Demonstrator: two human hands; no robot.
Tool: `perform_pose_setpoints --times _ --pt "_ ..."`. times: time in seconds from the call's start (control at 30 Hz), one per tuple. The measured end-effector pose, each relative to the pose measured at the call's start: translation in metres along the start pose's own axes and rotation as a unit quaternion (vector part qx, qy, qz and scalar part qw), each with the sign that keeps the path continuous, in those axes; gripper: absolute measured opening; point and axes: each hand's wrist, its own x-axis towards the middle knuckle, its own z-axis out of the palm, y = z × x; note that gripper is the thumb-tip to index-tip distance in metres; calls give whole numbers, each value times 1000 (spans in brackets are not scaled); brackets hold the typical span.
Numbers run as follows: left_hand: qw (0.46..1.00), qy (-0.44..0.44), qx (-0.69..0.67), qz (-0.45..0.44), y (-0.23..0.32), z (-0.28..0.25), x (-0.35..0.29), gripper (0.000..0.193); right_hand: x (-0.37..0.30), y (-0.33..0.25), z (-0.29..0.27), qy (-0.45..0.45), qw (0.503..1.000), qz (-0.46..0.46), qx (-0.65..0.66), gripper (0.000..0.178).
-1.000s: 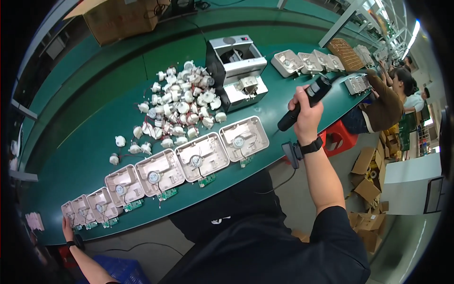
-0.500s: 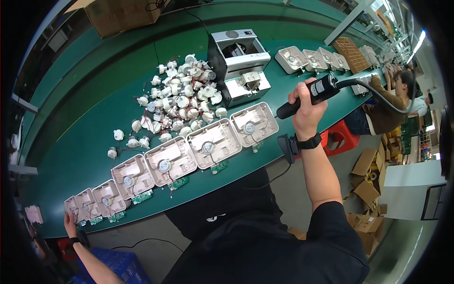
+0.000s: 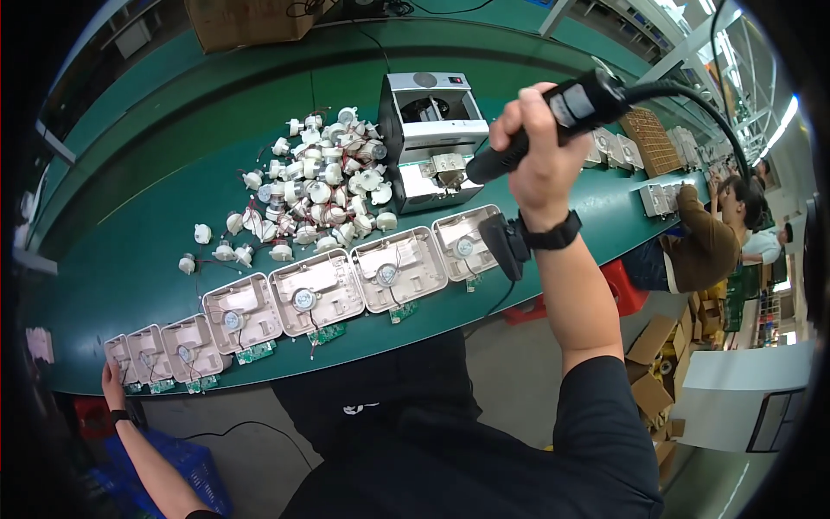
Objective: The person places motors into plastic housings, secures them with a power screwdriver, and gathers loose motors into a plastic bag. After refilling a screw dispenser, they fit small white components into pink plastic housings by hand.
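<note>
My right hand [image 3: 549,151] is closed around a black electric screwdriver [image 3: 575,104], with a thick cable running off its rear end. The screwdriver's front end points down-left, close to the metal outlet of a screw feeder [image 3: 437,130]; whether they touch, I cannot tell. A row of off-white plastic housings [image 3: 316,294] lies along the table's near edge, each with a round speaker-like part [image 3: 303,299] inside and a green circuit board [image 3: 327,334] wired at its front. At the row's left end, my left hand [image 3: 112,387] grips the side of the last housing [image 3: 118,353].
Beyond the row is a heap of white round parts with wires [image 3: 320,182]. A cardboard box [image 3: 251,22] stands at the back. More housings [image 3: 614,149] and a brown grid tray [image 3: 653,138] lie to the right, near a seated co-worker [image 3: 722,225]. A red stool [image 3: 622,285] stands below.
My right hand has moved the screwdriver up and left toward the screw feeder. The left hand stays at the row's left end; the whole view has shifted slightly.
</note>
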Motion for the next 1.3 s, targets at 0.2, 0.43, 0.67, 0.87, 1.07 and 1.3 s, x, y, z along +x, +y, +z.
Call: perform_pose_setpoints --times 0.2,0.43,0.67,0.87,1.07,1.3 --pt "1000 -1 -6 2 -18 28 7 51 -1 18 7 -11 996 30 -82 16" --pt "999 38 25 29 -45 27 11 57 -64 -29 -23 10 998 67 12 17" --pt "999 27 10 29 -53 52 18 54 -91 6 -52 36 997 12 -62 15" --pt "999 19 -6 28 -67 66 20 52 -95 16 -49 23 998 9 -50 14" --pt "997 44 -53 26 -89 71 24 52 -103 30 -47 7 999 5 -50 13" --pt "995 31 -92 22 -89 70 23 52 -94 18 -31 -17 992 34 -117 11"
